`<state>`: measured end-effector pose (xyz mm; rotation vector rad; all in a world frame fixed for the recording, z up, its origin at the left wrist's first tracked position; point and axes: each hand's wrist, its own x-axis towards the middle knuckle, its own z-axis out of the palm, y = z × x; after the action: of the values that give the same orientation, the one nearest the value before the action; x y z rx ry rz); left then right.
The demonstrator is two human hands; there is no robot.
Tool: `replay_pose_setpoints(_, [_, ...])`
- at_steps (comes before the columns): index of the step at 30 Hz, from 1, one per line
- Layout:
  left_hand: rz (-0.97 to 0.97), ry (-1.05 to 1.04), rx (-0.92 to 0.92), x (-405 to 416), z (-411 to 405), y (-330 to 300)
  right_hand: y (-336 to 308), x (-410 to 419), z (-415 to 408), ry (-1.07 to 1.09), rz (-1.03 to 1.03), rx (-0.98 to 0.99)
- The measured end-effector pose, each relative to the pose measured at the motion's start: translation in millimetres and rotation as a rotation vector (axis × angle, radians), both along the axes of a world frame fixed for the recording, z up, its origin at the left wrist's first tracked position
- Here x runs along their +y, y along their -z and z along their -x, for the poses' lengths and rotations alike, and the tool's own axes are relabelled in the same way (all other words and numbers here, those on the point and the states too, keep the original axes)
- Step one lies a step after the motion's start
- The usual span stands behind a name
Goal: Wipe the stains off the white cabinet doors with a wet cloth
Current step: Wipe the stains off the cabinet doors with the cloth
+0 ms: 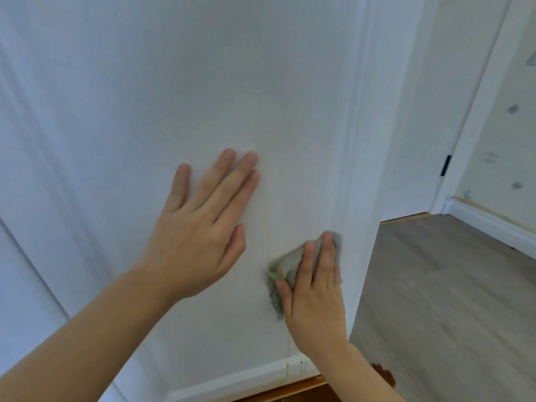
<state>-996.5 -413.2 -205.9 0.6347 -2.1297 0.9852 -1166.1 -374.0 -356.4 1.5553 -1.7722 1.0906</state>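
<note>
Fingers flat on cloth, L hand splayed

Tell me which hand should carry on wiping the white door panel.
Right. The right hand already presses the crumpled grey-green cloth against the white cabinet door, low near its right edge. The left hand lies flat and empty on the panel, likely just bracing it.

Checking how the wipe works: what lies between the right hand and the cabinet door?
In the head view, the cloth lies between the right hand and the white cabinet door; the hand's fingers press it flat against the panel.
</note>
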Motion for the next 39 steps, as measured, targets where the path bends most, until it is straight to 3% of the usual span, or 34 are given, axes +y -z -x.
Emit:
replay_pose_setpoints(7, [-0.018,-0.071,0.035,-0.1,-11.5,27.2,-133.4,-23.1,-18.8,-0.163,0.331,-0.244])
replay_pose_setpoints(11, [-0.059,-0.145,0.059,-1.3,-10.5,70.3,-86.3,-26.1,-17.9,-0.126,0.344,-0.222])
replay_pose_setpoints(16, [-0.053,-0.167,0.052,-2.1,-5.8,116.0,11.6,-18.4,-8.3,-0.121,0.178,-0.110])
replay_pose_setpoints(23, [-0.023,-0.198,0.142,-6.6,7.6,134.2,118.0,8.7,-7.0,-0.009,-0.111,-0.079])
replay_pose_setpoints(28, [-0.040,-0.181,0.143,-5.7,6.5,135.4,105.0,12.0,-14.4,-0.038,-0.167,-0.168])
replay_pose_setpoints(34, [-0.132,-0.127,0.072,1.9,-1.5,147.2,28.2,-9.8,-23.5,-0.135,0.052,-0.329])
replay_pose_setpoints(39, [-0.159,-0.117,-0.038,5.9,-15.9,176.5,71.2,-1.6,-21.1,-0.126,-0.017,-0.313])
